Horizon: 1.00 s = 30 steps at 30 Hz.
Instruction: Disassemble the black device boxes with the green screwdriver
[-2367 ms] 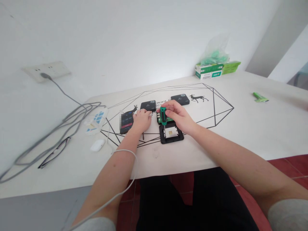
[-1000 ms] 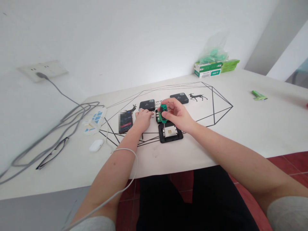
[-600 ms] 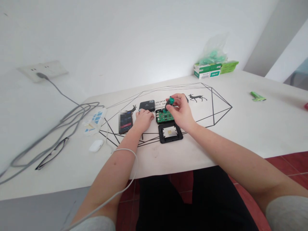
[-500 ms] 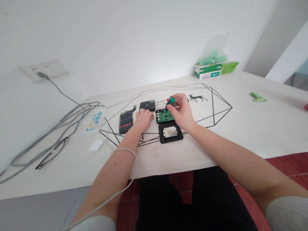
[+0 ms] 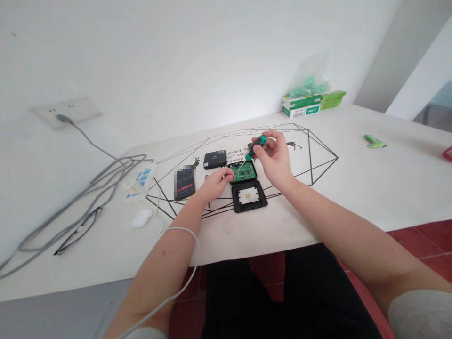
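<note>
My right hand (image 5: 275,157) is wrapped round the handle of a green and black screwdriver (image 5: 256,147), which tilts with its thin shaft slanting down to the left. Under it lies a green circuit board (image 5: 247,174) in an open black case. My left hand (image 5: 219,182) has its fingertips pinched together at the board's left edge; whatever is between them is too small to make out. Just in front of the board, a black cover (image 5: 250,207) with a silver plate inside lies flat. A closed black box (image 5: 214,160) sits behind my left hand.
A phone (image 5: 184,182) lies left of my left hand. Further left are a clear parts box (image 5: 141,181), a white earbud case (image 5: 142,218), glasses (image 5: 77,231) and grey cable loops (image 5: 102,176). Green and white boxes (image 5: 302,102) stand against the wall. A pale cable crosses my left forearm.
My right hand has lifted the screwdriver slightly up and right, showing its shaft. My left hand has moved right from beside the black box to the board's edge, its fingers now pinched.
</note>
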Tool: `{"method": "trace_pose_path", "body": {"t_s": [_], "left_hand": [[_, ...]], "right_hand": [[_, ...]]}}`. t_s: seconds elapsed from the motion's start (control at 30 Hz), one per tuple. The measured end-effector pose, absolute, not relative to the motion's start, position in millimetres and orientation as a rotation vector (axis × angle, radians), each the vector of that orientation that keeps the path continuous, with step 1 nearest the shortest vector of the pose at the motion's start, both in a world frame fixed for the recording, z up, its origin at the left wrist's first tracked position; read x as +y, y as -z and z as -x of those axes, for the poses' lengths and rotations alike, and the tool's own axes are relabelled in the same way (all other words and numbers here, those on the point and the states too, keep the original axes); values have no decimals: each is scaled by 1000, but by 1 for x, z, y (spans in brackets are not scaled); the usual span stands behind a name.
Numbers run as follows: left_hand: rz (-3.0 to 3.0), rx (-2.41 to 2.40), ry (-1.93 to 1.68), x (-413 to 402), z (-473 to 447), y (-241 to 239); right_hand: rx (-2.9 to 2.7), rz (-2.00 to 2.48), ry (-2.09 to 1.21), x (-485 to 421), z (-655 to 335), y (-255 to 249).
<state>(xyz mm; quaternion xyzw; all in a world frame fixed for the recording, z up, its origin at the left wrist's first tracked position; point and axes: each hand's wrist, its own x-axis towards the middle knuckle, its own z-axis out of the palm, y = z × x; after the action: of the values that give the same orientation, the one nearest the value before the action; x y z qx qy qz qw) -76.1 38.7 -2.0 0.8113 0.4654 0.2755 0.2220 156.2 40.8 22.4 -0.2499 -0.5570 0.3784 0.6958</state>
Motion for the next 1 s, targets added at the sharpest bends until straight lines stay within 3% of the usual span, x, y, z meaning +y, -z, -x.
{"method": "trace_pose_path", "body": {"t_s": [1.0], "left_hand": [[-2297,1190,-708,9,37,-6]], "right_hand": [[-1378,489,-810,34,-160,-33]]}}
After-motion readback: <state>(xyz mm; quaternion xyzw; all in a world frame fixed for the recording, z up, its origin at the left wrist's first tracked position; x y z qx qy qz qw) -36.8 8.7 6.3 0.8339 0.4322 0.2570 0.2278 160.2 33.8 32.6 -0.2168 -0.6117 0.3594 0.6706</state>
